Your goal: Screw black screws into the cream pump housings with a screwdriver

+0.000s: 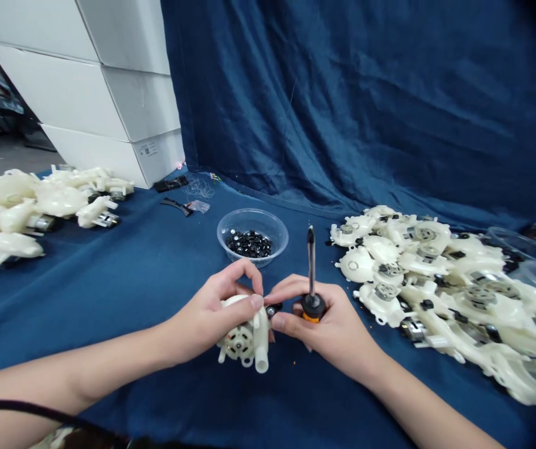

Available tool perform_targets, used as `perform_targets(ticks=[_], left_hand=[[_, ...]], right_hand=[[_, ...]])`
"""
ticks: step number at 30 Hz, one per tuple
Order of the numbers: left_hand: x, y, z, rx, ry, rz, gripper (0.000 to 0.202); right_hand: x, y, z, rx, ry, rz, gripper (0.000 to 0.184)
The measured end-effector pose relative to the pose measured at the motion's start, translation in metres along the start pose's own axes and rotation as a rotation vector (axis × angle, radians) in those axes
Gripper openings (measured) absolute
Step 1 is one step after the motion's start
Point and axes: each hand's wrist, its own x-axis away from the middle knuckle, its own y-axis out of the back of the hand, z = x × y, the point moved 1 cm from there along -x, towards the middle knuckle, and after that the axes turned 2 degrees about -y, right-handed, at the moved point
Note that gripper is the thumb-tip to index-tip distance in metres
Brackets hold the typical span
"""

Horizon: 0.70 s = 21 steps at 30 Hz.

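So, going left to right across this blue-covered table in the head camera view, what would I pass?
Heap of cream-white plastic housings with metal motors → clear plastic bowl of small black parts → slim steel screwdriver with black-and-orange handle → larger heap of cream-white plastic housings

Looks like an assembly workshop: heaps of white plastic motor housings [417, 274], cloth-covered tabletop [156, 280], stacked cartons [109, 106] behind.

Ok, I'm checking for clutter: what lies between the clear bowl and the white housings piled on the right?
In the head view, a screwdriver's upright shaft, held in the right hand, stands between the clear bowl and the white housings.
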Motion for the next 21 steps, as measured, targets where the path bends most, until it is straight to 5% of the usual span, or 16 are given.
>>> perform_targets(ticks=[4, 8, 12, 17, 21], left_hand=[[-0.001, 0.0, -0.001, -0.033, 0.077, 0.006, 0.034], [-0.004, 0.002, -0.004, -0.086, 0.175, -0.049, 0.036], [-0.011, 0.008, -0.002, -0.113, 0.091, -0.118, 0.038], [-0.02, 0.015, 0.003, -0.126, 0.056, -0.165, 0.04], [-0.02, 0.014, 0.003, -0.203, 0.037, -0.101, 0.032]], right_hand=[[-0.002, 0.001, -0.001, 0.137, 0.087, -0.016, 0.016], [-0.003, 0.003, -0.003, 0.143, -0.069, -0.04, 0.02], [-0.001, 0.014, 0.006, 0.241, -0.04, -0.131, 0.024], [0.04, 0.043, 0.029, 0.443, 0.072, -0.442, 0.022], [0.116, 0.084, 0.037, 0.7, -0.012, -1.032, 0.04]])
